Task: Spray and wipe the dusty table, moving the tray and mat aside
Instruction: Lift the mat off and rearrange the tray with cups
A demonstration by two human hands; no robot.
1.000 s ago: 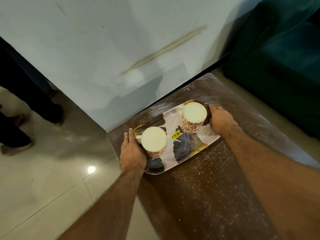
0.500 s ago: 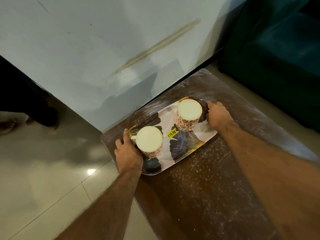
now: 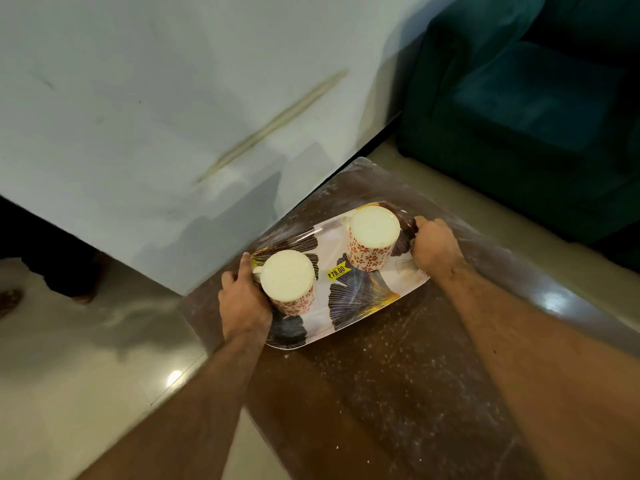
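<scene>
Dusty brown table [image 3: 398,375], left hand [image 3: 242,306] and right hand [image 3: 434,245] fingers curled tight around opposite tray [image 3: 363,306] ends.

Ahead of me a pale wall [image 3: 173,98] carries a long yellowish streak [image 3: 273,126]. To my right sits a teal sofa [image 3: 536,116]. The floor [image 3: 86,375] is glossy light tile, with a lamp's glare [image 3: 175,376] on it. At far left someone's feet [image 3: 10,301] stand beside the wall.

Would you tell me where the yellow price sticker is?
In the head view, the yellow price sticker sits on the tray, between the two mugs.
</scene>
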